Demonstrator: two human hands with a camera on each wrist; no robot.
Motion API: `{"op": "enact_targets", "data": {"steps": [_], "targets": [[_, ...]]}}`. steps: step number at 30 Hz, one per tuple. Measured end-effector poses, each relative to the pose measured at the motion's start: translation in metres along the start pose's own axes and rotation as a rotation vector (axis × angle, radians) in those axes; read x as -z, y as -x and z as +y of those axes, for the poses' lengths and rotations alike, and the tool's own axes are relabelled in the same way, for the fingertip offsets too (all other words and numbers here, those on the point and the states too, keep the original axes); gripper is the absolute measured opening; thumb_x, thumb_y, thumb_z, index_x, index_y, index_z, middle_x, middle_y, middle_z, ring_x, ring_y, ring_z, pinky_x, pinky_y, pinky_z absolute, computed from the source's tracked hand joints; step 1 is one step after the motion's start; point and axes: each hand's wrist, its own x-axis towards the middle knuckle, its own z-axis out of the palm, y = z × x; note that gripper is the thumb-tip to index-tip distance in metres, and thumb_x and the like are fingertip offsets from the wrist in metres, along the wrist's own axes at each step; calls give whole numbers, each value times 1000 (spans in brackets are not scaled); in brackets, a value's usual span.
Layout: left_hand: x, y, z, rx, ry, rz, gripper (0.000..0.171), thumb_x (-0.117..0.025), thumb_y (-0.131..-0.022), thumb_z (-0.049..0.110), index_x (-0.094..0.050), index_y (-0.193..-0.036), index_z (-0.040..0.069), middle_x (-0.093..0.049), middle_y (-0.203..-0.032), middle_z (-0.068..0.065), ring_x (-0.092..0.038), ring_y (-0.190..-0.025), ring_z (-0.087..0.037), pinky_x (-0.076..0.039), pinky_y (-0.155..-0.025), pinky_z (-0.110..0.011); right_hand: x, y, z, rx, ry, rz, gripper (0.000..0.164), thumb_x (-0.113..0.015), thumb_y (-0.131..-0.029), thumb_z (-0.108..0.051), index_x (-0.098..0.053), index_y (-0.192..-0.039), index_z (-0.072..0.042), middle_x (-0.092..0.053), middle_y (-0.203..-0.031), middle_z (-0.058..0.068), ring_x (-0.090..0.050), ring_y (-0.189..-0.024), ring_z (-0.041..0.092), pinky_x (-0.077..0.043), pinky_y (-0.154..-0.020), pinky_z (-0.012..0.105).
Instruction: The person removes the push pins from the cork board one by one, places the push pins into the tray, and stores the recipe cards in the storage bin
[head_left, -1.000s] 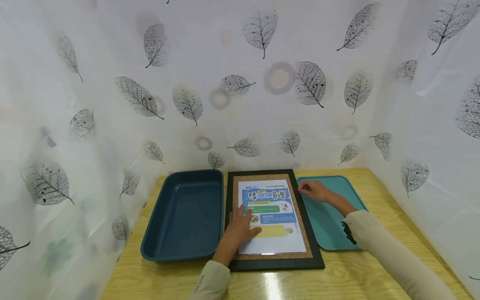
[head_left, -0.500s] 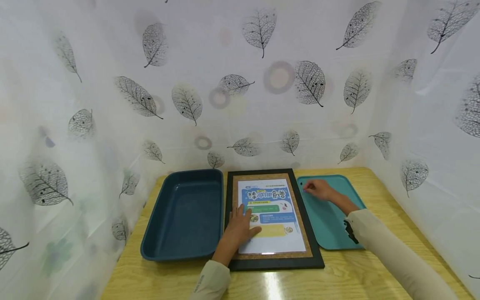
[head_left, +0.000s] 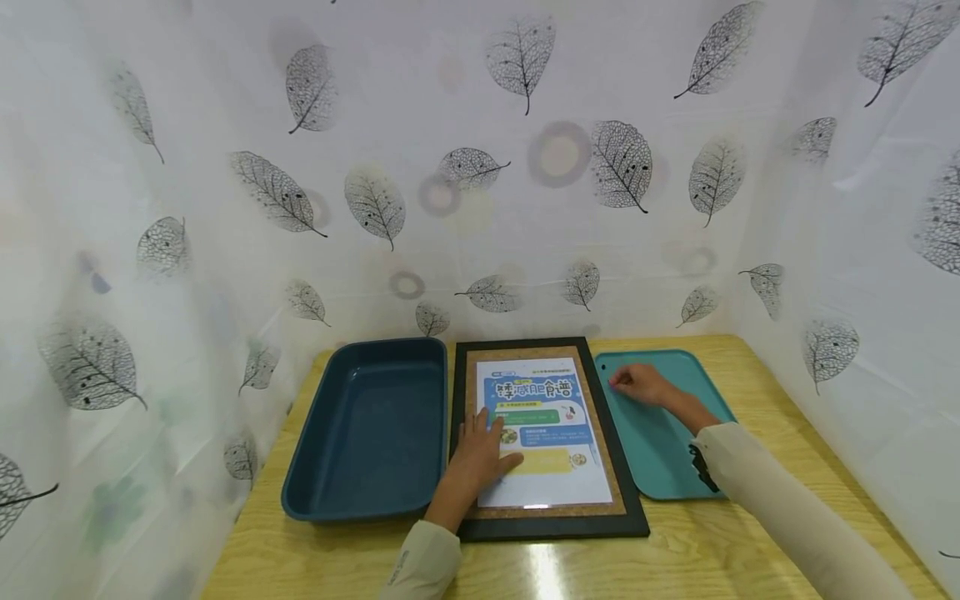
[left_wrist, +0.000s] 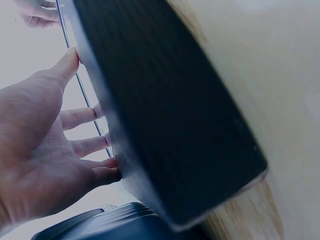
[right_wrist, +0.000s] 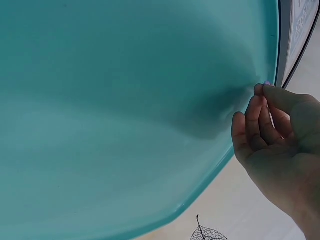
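Note:
A printed sheet point(head_left: 551, 492) with Chinese lettering lies on a cork board point(head_left: 604, 467) with a black frame point(head_left: 555, 528). My left hand point(head_left: 472, 458) rests on the left side of the sheet, fingers spread and nearly straight. From below, the left wrist view shows this hand point(left_wrist: 45, 135) with its fingertips beyond the frame's dark edge. Over the upper left of the teal tray point(head_left: 660, 458), my right hand point(head_left: 641, 386) pinches a small purple thing point(right_wrist: 267, 83) between thumb and index finger. The fingertips hide most of it. The other right fingers are curled.
Left of the board stands a deep dark blue bin point(head_left: 367, 450). The teal tray sits right beside the board's right edge and has a small dark hole point(head_left: 603, 367) in its corner. A leaf-printed curtain point(head_left: 480, 233) encloses the wooden table point(head_left: 510, 575).
My right hand has moved slightly right, from the board's right edge to over the tray, still pinching the small purple thing. My left hand has stayed in place on the sheet.

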Motion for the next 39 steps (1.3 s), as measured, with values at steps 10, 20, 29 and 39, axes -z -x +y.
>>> {"op": "enact_targets", "data": {"steps": [10, 20, 29, 39], "targets": [[1, 1, 1, -7, -17, 4, 78, -74, -95, 46, -47, -153, 1, -30, -163, -28, -24, -152, -51, -24, -123, -62, -3, 5, -1, 27, 3, -12, 9, -67, -96, 1, -72, -100, 6, -74, -96, 18, -70, -92, 34, -59, -82, 50], [0, 0, 2, 5, -21, 2, 78, -73, -96, 47, -47, -153, 1, -30, -164, -27, -24, -152, -49, -24, -123, -62, -8, 8, 2, 22, 4, -3, 9, -67, -96, -1, -74, -100, 4, -75, -97, 16, -70, -92, 33, -59, -81, 50], [0, -1, 2, -7, -29, 11, 78, -74, -95, 47, -48, -153, 1, -31, -162, -27, -25, -151, -50, -24, -123, -62, -10, 9, 6, 22, -16, 1, 10, -68, -96, -2, -74, -101, 4, -75, -96, 14, -70, -90, 30, -59, -80, 48], [1, 0, 2, -5, -19, 13, 78, -75, -95, 46, -48, -152, 1, -31, -162, -27, -25, -151, -49, -25, -122, -63, -12, 10, 11, 38, -44, 17, 8, -69, -95, -1, -73, -101, 4, -74, -95, 13, -71, -88, 29, -60, -79, 46]]}}
